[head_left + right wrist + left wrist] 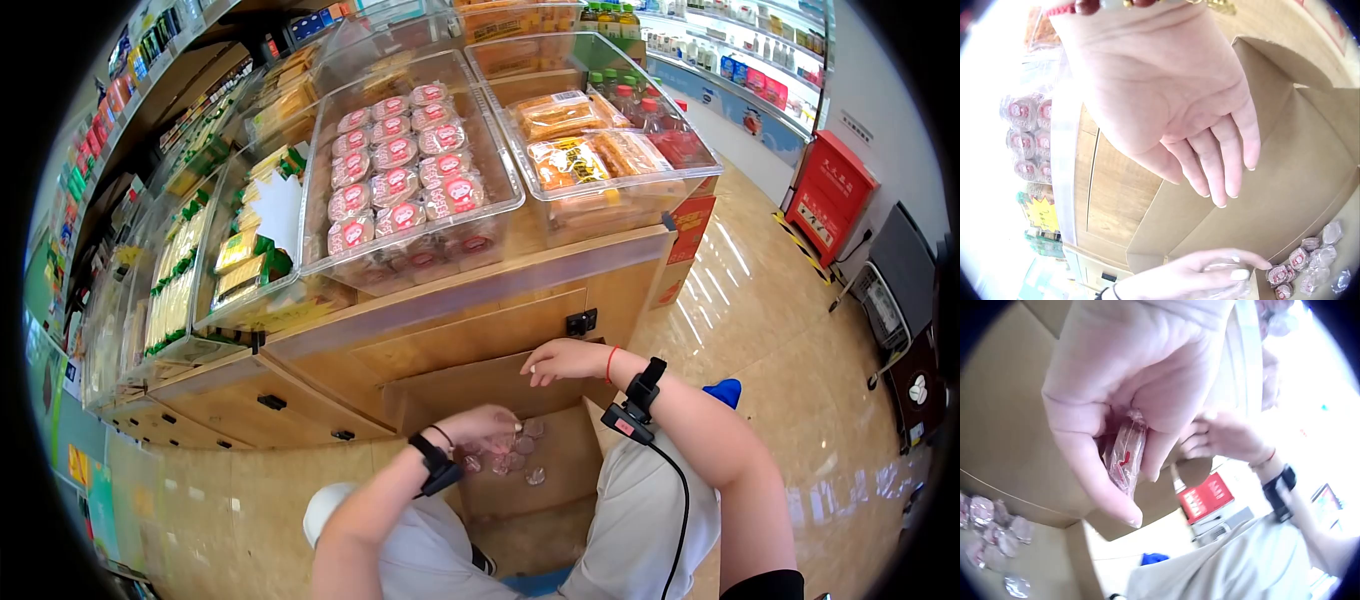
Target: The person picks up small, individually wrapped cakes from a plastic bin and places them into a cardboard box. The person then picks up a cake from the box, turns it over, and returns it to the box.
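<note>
My left hand (480,427) is over the open cardboard box (562,452) between the knees. It pinches a small clear-wrapped pastry (1127,456) with red print between thumb and fingers. More round wrapped pastries (1313,265) lie loose in a cluster on the box floor. My right hand (563,360) hovers near the raised box flap by the wooden cabinet. In the right wrist view its palm shows, with the fingers loosely extended and nothing in them.
A wooden display cabinet (540,300) stands in front. On it, a clear bin (515,190) holds stacked rows of similar wrapped pastries (395,185); a neighbouring bin holds packaged bread (570,165). A red box (832,195) and a dark cart (900,280) stand at right.
</note>
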A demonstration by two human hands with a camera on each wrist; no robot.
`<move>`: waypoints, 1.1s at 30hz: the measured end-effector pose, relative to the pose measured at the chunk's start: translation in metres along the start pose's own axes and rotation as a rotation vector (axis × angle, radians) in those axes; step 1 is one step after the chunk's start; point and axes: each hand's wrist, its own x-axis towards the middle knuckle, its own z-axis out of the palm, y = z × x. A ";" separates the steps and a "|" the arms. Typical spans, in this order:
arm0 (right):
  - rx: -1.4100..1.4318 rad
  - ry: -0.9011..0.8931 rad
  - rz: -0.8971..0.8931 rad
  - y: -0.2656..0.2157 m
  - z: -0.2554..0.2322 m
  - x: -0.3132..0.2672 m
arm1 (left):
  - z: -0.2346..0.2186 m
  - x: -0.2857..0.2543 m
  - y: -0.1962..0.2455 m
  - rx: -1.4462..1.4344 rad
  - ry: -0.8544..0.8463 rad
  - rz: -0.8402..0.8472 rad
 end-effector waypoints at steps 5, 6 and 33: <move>-0.011 -0.007 0.023 0.000 0.000 0.001 | -0.003 -0.082 0.048 -0.322 -0.076 0.309; -0.005 -0.010 0.025 0.001 0.000 0.002 | -0.002 -0.094 0.053 -0.406 -0.079 0.394; -0.038 -0.083 0.158 -0.004 0.000 -0.003 | 0.011 -0.116 0.068 -1.096 -0.262 0.733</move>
